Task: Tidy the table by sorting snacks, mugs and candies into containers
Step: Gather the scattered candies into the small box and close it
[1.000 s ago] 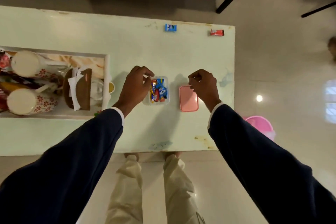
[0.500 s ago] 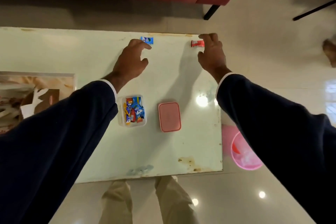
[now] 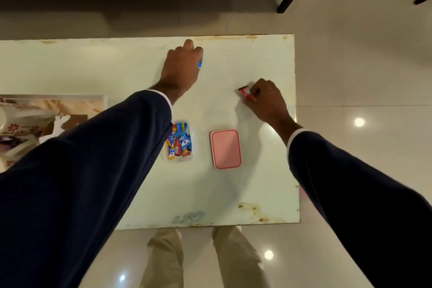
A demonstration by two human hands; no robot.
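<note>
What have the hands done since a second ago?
Both reached from the candy box to the far edge. The left hand now grips the blue candy; the right hand pinches the red candy, drawing it back. Box and pink lid stayed.

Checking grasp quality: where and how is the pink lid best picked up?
The pink lid lies flat on the table, apart from the candy container. Probably come from above, grip across its two long edges: it is narrower that way, both sides clear.

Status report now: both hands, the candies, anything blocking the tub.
Left hand grips blue candy. Right hand pinches red candy. Candy tub open, pink lid beside it. Path unobstructed.
</note>
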